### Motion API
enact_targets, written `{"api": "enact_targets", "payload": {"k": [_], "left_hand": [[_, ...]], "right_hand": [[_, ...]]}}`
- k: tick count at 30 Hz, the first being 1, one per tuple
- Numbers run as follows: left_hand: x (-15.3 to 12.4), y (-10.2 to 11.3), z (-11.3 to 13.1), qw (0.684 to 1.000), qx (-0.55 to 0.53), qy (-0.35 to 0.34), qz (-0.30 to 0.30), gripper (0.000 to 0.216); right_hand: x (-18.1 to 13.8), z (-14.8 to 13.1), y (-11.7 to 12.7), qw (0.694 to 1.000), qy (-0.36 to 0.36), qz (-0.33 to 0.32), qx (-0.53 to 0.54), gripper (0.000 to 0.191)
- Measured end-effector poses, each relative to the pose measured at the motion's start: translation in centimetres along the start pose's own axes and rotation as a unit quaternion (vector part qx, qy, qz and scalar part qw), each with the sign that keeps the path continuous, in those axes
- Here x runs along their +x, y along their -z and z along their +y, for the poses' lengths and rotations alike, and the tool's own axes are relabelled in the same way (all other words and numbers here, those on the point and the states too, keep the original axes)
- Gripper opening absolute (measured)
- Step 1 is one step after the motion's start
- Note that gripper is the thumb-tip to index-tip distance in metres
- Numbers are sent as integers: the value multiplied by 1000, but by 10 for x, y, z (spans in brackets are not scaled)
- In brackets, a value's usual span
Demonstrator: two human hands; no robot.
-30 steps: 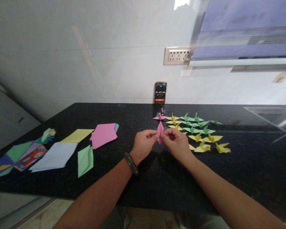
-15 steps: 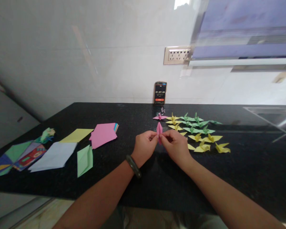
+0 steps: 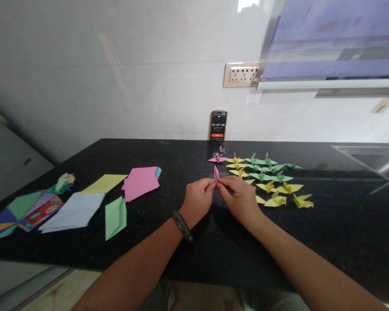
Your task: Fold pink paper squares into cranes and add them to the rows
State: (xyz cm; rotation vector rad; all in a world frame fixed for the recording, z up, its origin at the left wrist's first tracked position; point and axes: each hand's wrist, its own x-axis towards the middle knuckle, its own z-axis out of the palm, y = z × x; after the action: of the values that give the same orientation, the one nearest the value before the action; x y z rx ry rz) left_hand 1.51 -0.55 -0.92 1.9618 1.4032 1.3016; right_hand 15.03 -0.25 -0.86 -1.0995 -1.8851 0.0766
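Observation:
A narrow folded piece of pink origami paper (image 3: 216, 172) stands upright between my fingertips, above the middle of the black counter. My left hand (image 3: 198, 196) pinches its lower part from the left, a dark bangle on that wrist. From the other side my right hand (image 3: 241, 196) pinches it too, and the thumbs nearly meet. The fingers hide the paper's lower end. Just behind it sits a finished pink paper crane (image 3: 218, 159). Yellow cranes (image 3: 287, 188) and green cranes (image 3: 261, 176) stand in rows beyond and to the right of my right hand.
A stack of pink paper (image 3: 141, 183), a folded green sheet (image 3: 116, 218), a yellow sheet (image 3: 105, 183) and white sheets (image 3: 74, 211) lie on the left. Colourful packaging (image 3: 35, 211) is at far left. A phone (image 3: 218, 126) showing a timer leans against the wall.
Less of the pink paper shows below my fingertips than before, and its upper part looks narrower and slightly turned. Both hands stay in nearly the same place.

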Motion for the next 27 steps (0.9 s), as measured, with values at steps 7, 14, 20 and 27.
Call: {"api": "enact_targets", "payload": {"k": [7,14,20,27], "left_hand": [[-1,-1,-1,1000,-16,1,-6,19],[-1,-1,1,1000,12,-13,-1,19],[-1,0,4,998,42,-34,-10,20],[-3,-2,4,998,41,-38,0,20]], "right_hand": [[0,1,1,1000,-11,-10,-3,15],[1,-1,1,999,-28,-13,-20,14],[1,-1,0,999,-24,-16,-22,13],[2,-2,1,998,-55,-8,-38,10]]}}
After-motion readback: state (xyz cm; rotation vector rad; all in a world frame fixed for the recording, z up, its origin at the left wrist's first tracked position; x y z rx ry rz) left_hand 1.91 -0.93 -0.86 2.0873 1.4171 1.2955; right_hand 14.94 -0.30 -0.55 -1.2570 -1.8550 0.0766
